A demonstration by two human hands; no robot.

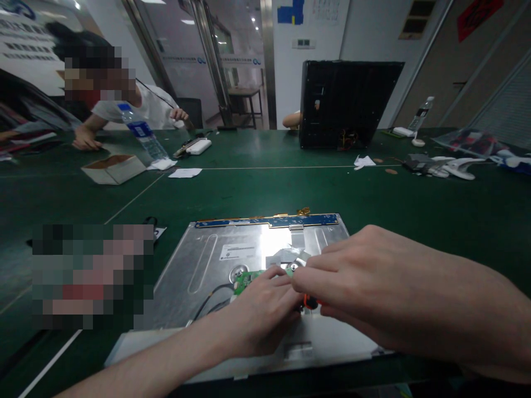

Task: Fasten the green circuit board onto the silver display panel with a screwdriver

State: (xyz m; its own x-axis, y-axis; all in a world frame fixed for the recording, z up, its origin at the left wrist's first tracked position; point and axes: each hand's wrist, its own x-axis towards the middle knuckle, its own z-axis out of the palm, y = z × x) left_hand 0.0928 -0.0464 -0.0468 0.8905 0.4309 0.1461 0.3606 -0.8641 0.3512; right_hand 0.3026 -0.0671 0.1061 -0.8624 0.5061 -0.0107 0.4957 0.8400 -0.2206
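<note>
head view — the left hand (265, 314) lies over a green board (244, 281); the right hand (359, 279) curls by an orange-and-black item (310, 301). what either grips, i cannot tell.

Single head-worn view: from the near side of the panel (249, 236), close above, facing forward and down across worktop (249, 190) to wall (369, 41) beyond.

You see white glare on the metal panel (265, 243) mid-frame, with dimmer lower corners. Your wide view stretches toward the edges; pixelation masks two patches at left.
</note>
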